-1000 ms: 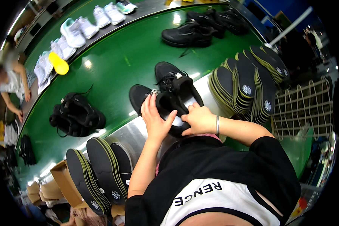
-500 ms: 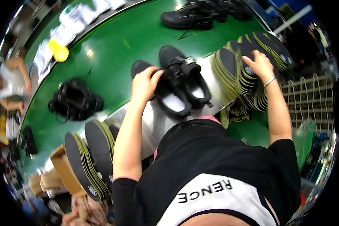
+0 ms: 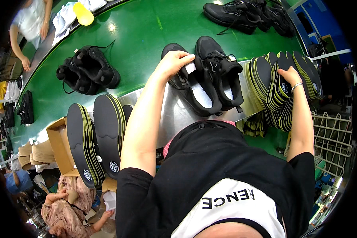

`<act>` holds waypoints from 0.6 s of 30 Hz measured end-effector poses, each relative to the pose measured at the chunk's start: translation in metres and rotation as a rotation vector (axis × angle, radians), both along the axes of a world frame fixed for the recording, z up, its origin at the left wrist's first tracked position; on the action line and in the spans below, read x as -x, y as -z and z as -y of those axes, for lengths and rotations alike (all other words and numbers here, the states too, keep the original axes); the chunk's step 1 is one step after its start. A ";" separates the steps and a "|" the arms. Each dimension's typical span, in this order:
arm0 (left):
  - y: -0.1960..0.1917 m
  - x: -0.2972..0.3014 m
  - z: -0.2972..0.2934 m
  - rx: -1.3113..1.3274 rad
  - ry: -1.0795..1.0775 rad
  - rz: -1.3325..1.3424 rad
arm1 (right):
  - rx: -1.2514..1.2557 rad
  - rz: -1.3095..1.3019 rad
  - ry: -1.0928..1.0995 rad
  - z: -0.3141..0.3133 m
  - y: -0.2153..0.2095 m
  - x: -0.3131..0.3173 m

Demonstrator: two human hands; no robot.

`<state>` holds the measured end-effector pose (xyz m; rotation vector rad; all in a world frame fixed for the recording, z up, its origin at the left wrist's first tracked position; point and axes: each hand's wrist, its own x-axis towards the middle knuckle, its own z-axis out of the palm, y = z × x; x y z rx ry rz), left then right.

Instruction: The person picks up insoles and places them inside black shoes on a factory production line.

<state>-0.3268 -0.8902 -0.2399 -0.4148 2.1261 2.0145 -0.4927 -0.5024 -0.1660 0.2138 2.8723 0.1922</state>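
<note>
Pinching black sneaker (image 3: pixel 189 100) by tongue tag (image 3: pixel 190 68), left grip (image 3: pixel 173 64), likely steadying | touching insole stack (image 3: pixel 276 94), right grip (image 3: pixel 291 77), cannot tell if clenched | alongside, seemingly for reach

Shoe pair (image 3: pixel 217 82) between left insole stacks (image 3: pixel 108 135) and right insole stacks (image 3: pixel 281 89)

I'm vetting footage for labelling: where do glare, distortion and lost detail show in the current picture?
Head view: a glare spot on the green table, pale sheen on the metal strip; head view: the table's far edge bows and the corners go black; head view: the black shoes show little detail on their dark toes.
</note>
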 end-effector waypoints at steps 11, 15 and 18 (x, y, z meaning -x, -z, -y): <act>0.004 0.000 -0.003 -0.101 -0.013 -0.015 | 0.799 -0.341 -0.223 0.004 -0.074 -0.031; -0.003 -0.009 -0.004 0.074 -0.040 -0.086 | 1.069 -0.159 -0.400 0.077 -0.083 -0.084; -0.031 -0.019 -0.025 0.095 -0.173 -0.286 | 0.881 -0.268 -0.773 0.122 -0.068 -0.129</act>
